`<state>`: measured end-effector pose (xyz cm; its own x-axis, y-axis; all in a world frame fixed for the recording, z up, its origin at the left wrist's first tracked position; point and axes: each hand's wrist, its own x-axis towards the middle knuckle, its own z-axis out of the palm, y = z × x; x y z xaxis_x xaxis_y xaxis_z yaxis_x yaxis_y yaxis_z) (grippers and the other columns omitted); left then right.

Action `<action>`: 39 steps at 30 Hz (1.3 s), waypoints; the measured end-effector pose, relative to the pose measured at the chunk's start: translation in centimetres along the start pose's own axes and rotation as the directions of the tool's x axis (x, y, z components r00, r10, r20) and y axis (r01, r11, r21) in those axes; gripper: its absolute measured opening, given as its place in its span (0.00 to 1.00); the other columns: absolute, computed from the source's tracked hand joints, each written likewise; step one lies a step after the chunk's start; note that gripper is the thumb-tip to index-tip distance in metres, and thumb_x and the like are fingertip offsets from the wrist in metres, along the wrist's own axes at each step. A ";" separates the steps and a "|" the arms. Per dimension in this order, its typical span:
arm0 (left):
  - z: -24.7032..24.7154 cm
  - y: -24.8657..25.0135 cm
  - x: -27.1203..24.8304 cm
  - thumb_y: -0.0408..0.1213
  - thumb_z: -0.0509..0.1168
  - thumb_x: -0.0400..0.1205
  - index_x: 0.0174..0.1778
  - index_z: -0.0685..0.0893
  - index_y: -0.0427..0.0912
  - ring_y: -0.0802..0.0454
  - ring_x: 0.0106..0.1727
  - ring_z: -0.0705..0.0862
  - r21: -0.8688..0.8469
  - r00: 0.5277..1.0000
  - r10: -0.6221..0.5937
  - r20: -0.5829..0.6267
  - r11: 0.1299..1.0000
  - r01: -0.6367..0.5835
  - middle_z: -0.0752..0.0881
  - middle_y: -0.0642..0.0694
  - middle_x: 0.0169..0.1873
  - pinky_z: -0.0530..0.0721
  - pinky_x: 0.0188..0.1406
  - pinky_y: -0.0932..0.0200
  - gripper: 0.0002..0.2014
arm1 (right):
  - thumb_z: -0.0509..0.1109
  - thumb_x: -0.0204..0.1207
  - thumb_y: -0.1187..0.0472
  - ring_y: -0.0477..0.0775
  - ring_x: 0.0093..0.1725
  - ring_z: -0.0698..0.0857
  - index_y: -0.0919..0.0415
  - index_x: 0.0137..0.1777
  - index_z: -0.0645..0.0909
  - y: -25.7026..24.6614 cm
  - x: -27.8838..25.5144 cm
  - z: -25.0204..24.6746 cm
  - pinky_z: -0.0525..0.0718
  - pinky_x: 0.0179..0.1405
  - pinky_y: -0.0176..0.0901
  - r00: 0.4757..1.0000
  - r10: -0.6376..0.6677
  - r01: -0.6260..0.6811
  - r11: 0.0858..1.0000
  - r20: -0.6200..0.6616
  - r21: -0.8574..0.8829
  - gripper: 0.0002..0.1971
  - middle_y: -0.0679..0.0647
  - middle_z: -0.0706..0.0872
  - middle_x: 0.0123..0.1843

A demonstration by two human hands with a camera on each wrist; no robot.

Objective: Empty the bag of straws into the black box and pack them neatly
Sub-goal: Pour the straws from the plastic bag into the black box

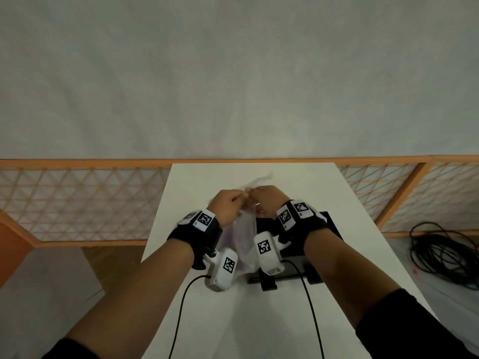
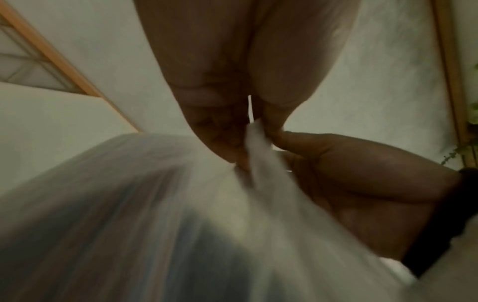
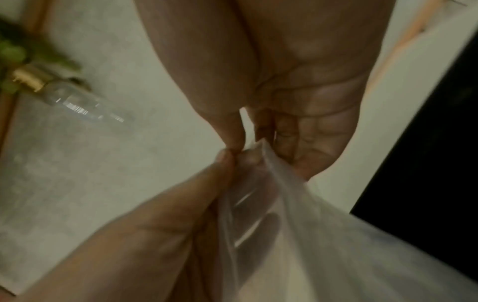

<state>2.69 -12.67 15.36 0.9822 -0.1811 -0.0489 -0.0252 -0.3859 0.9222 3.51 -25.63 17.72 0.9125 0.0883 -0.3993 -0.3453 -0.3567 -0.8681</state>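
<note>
A thin translucent plastic bag [image 1: 243, 239] hangs between my two hands above the white table [image 1: 233, 320]. My left hand [image 1: 233, 199] pinches the bag's top edge, and my right hand [image 1: 255, 194] pinches the same edge right beside it. In the left wrist view my left hand [image 2: 248, 143] nips the bunched plastic [image 2: 181, 224], with the right hand's fingers against it. The right wrist view has my right hand [image 3: 245, 147] nipping the bag [image 3: 297, 235]. Straws show only as faint tints inside. The black box [image 1: 298, 270] lies under my right wrist, mostly hidden.
An orange-framed lattice fence [image 1: 77, 198] runs behind the table. A coil of black cable [image 1: 443, 255] lies on the floor at the right. Two black wrist-camera cables [image 1: 181, 307] trail over the table's near half. A glass bottle [image 3: 77, 102] shows blurred in the right wrist view.
</note>
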 end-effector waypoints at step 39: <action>0.1 4.9 -2.5 0.17 0.60 0.72 0.84 0.44 0.48 0.59 0.37 0.70 0.585 0.892 0.341 0.297 0.673 -0.453 0.42 0.57 0.84 0.72 0.24 0.71 0.48 | 0.69 0.60 0.27 0.65 0.80 0.62 0.47 0.83 0.43 0.7 -1.7 -6.3 0.69 0.73 0.65 0.995 0.085 -0.082 0.994 -0.046 0.067 0.57 0.57 0.60 0.83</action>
<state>0.07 -14.19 19.93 0.8120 -0.5622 0.1569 -0.5704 -0.7071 0.4179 3.10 -31.83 19.69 0.8890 0.0152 -0.4576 -0.4326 -0.3000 -0.8502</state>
